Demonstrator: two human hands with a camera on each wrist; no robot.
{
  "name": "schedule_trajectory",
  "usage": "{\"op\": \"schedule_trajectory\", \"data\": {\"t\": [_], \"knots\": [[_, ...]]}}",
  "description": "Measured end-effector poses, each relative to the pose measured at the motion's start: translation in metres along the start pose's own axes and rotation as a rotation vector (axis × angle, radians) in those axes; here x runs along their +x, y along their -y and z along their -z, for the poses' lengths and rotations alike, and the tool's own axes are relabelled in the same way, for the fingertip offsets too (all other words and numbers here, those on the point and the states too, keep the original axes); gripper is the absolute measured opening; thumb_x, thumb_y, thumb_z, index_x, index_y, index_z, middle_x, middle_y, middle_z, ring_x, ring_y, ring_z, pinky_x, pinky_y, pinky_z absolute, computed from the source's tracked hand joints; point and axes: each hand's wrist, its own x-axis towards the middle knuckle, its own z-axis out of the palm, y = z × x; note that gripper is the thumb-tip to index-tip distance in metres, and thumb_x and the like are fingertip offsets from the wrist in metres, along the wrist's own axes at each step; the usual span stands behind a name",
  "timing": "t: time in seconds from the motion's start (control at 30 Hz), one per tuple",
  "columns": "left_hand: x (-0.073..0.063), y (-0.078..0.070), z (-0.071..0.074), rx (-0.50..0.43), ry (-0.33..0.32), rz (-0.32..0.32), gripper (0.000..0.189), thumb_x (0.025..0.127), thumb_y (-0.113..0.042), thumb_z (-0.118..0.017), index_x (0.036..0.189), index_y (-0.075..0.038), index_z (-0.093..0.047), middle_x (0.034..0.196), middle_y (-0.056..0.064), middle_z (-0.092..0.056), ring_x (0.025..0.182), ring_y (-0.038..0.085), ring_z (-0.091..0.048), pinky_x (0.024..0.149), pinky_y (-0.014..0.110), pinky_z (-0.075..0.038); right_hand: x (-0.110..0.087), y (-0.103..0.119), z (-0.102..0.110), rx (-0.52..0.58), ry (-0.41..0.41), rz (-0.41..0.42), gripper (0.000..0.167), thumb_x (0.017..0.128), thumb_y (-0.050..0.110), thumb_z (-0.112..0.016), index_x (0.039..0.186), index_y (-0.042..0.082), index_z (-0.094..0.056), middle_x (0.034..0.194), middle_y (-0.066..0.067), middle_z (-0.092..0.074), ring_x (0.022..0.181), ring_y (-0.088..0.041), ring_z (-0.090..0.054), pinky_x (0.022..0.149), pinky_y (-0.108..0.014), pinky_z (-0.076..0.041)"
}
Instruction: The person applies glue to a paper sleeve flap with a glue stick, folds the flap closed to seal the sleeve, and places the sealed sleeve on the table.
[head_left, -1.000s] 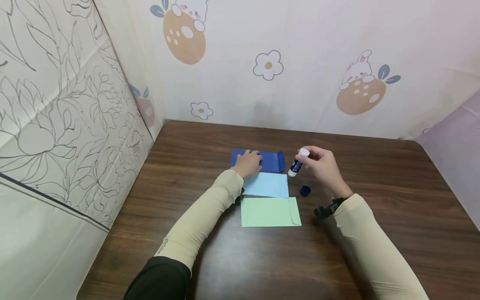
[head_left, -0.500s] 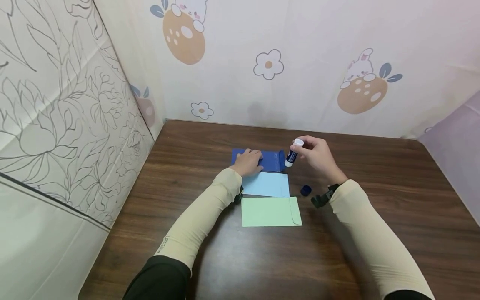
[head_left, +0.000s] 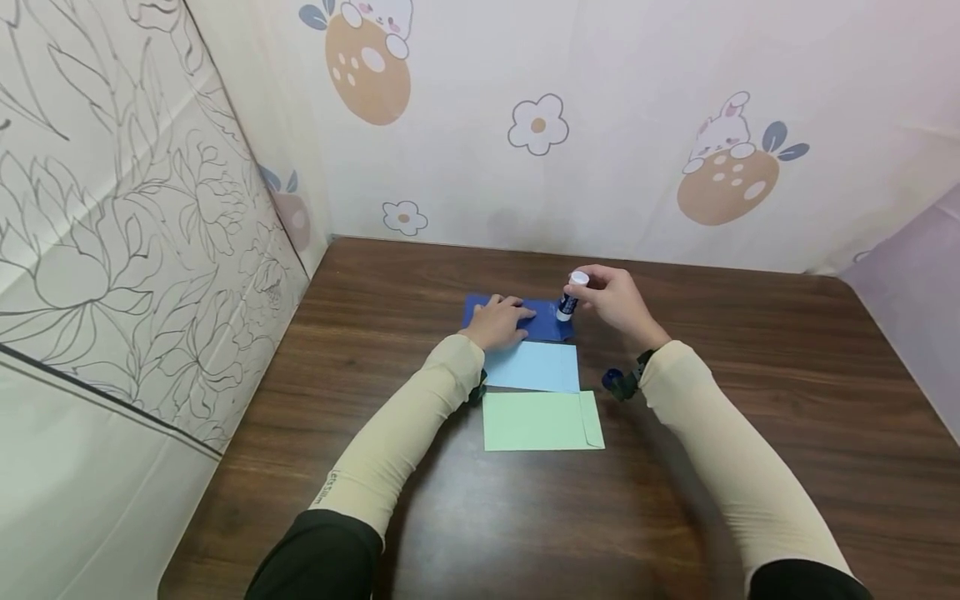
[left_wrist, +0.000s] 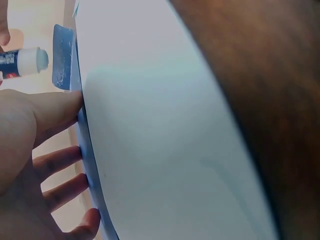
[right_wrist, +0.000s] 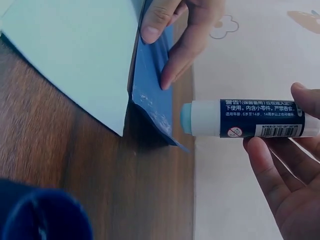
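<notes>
My left hand rests with spread fingers on the dark blue envelope, which lies at the back of a row of envelopes. Whitish smears show on its right-hand end. With thumb and fingers, my right hand holds a glue stick tilted over that end. Its pale blue glue tip is bare and appears a small gap away from the paper. A light blue envelope lies in front, and a light green envelope lies nearest the person.
The round dark blue cap stands on the wooden table, close to the right wrist; the wrist strap partly overlaps it in the head view. A patterned cloth hangs behind the table, with a line-drawn panel at left.
My right hand has carried the glue stick leftward and away from me, from beside the dark blue envelope to above its right end. The left hand has stayed on the envelope.
</notes>
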Motion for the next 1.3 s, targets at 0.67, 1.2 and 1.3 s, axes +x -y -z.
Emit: {"op": "schedule_trajectory", "data": {"t": [0.67, 1.2, 1.3], "knots": [[0.001, -0.003, 0.000, -0.066, -0.012, 0.015, 0.040, 0.099, -0.035, -0.055, 0.139, -0.031, -0.054, 0.156, 0.001, -0.037, 0.142, 0.027, -0.032, 0.106, 0.055, -0.033, 0.016, -0.007, -0.019, -0.089, -0.021, -0.078, 0.042, 0.094, 0.027, -0.066, 0.130, 0.007, -0.059, 0.122, -0.015, -0.063, 0.101, -0.026, -0.060, 0.089, -0.039, -0.052], [0.001, 0.000, 0.000, -0.076, -0.009, 0.020, 0.041, 0.100, -0.035, -0.054, 0.140, -0.029, -0.053, 0.159, 0.000, -0.033, 0.142, 0.029, -0.030, 0.107, 0.055, -0.031, 0.006, -0.004, -0.028, -0.255, 0.064, 0.073, 0.042, 0.090, 0.022, -0.070, 0.128, 0.005, -0.061, 0.125, -0.019, -0.064, 0.107, -0.034, -0.065, 0.091, -0.049, -0.053], [0.001, 0.000, 0.000, -0.079, -0.008, 0.021, 0.041, 0.100, -0.035, -0.055, 0.140, -0.029, -0.053, 0.159, 0.000, -0.033, 0.142, 0.029, -0.030, 0.107, 0.056, -0.031, 0.003, -0.003, -0.030, -0.297, 0.075, 0.088, 0.040, 0.091, 0.022, -0.069, 0.127, 0.006, -0.062, 0.124, -0.018, -0.065, 0.102, -0.032, -0.065, 0.090, -0.049, -0.054]]}}
